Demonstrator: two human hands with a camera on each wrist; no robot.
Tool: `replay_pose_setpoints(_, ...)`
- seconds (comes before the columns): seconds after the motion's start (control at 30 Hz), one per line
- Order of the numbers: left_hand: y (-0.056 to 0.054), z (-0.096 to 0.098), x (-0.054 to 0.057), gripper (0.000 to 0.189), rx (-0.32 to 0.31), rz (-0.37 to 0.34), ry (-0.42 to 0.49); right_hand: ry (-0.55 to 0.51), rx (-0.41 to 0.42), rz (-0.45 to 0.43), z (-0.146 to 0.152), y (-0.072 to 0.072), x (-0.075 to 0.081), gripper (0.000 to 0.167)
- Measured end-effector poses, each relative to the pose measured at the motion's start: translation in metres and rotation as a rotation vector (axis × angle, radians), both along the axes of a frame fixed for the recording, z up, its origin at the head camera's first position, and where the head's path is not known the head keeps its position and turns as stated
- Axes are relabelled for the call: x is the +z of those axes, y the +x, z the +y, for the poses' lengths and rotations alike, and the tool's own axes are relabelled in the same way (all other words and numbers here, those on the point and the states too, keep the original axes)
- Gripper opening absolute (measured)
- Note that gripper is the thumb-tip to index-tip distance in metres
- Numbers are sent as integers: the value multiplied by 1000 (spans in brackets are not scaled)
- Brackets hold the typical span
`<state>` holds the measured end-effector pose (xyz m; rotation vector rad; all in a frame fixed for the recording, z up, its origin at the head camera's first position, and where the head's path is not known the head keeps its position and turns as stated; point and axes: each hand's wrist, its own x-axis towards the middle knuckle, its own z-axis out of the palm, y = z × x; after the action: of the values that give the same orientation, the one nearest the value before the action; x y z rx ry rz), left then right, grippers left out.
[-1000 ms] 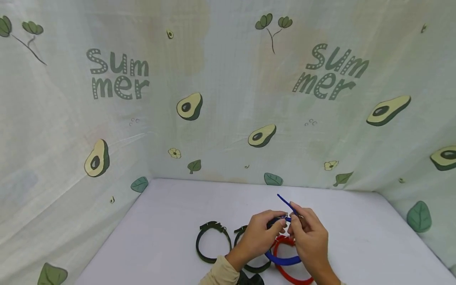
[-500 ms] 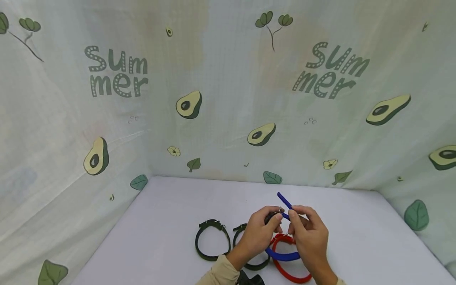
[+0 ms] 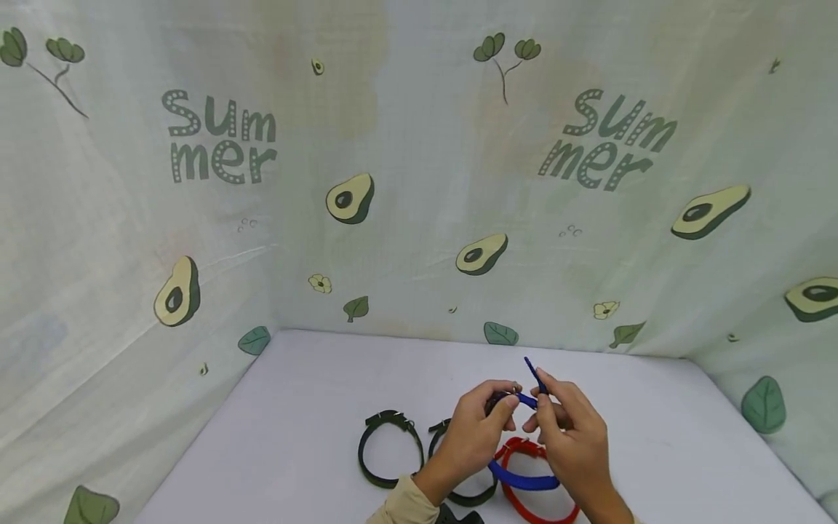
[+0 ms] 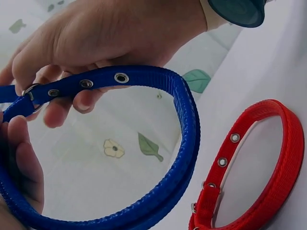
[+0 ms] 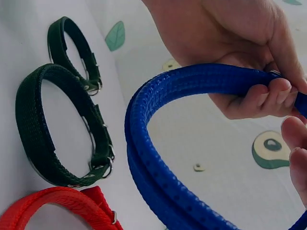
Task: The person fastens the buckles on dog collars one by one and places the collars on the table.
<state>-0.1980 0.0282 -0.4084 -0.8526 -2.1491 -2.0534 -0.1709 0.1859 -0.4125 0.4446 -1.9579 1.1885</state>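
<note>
Both hands are raised over the table, working on one blue collar [image 3: 524, 479]. My left hand [image 3: 473, 428] grips the collar's buckle end, with thumb and fingers pinched around it. Close by on the right, my right hand [image 3: 575, 433] pinches the strap near its tip, which sticks up above the fingers. In the left wrist view, metal eyelets line the blue collar [image 4: 187, 139], and a metal buckle [image 4: 32, 93] sits by the fingertips, with strap passing at it. The right wrist view shows the collar's padded loop [image 5: 144, 129] hanging between the hands.
A red collar [image 3: 517, 502] lies beneath the hands. To the left lie two dark green collars, one fully visible [image 3: 361, 447] and another [image 3: 481, 498] partly behind the left arm. A patterned curtain [image 3: 406, 145] stands around the white table [image 3: 294, 437].
My right hand has shifted slightly right and turned the strap tip, which now points more upright. The left hand keeps its grip on the buckle end, moved a little left since the first frame.
</note>
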Motion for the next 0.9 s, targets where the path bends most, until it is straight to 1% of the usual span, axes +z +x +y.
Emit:
replay_pose_setpoints(0.07,1,2,2,27,2,24,2,-14,10,-5,0,1,2,43)
replay_pose_setpoints(0.17,3,3,2,26,6,46,3,-74,10,-43,-1,4,2,37)
replay_pose_setpoints(0.4,5,5,1,22,57,101,35,-156,2,-119,-7,3,0,28)
replay_pose_setpoints(0.57,7,6,4,22,48,86,35,-241,-83,-213,-12,3,1,24)
replay_pose_setpoints(0.63,8,6,3,22,47,72,36,-240,-117,-238,-15,4,0,23)
replay_pose_setpoints(0.7,9,6,3,23,44,58,35,-225,-134,-235,-16,5,0,23)
replay_pose_setpoints(0.8,8,6,0,24,39,42,41,-183,-126,-208,-16,5,-2,25)
replay_pose_setpoints(0.9,6,6,-1,24,37,13,49,-146,-81,-182,-13,6,-6,29)
